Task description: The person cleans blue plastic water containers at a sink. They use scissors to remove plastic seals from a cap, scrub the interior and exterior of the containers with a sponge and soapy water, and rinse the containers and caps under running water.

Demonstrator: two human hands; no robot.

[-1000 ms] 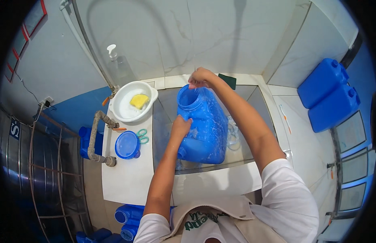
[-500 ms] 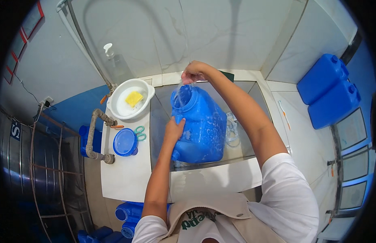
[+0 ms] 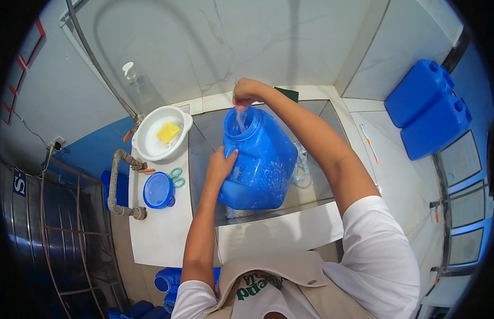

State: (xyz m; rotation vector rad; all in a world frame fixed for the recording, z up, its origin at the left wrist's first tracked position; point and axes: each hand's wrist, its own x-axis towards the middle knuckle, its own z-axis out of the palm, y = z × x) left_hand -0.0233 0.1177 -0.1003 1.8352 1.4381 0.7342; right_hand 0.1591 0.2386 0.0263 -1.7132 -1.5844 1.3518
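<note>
A large blue plastic jug (image 3: 264,170), streaked with white suds, is tilted over the sink (image 3: 203,133) with its wide round mouth facing up and away from me. My left hand (image 3: 221,166) grips it at the near left side, just below the mouth; part of the fingers is hidden. Above the opening, my right hand (image 3: 248,93) is closed, its fingers bunched downward. A stream of water (image 3: 241,118) runs from beneath those fingers into the jug. What they hold, if anything, I cannot make out.
Left of the sink stand a white basin (image 3: 147,139) with a yellow sponge (image 3: 168,132), a blue-lidded tub (image 3: 158,190), green-handled scissors (image 3: 176,177), a pipe (image 3: 115,178) and a pump bottle (image 3: 143,90). On the right are two blue jugs (image 3: 437,126) and a toothbrush (image 3: 368,142).
The jug has turned so its mouth points more upward, and my left hand has shifted slightly with it. My right hand has lowered a little toward the opening. The view has shifted slightly.
</note>
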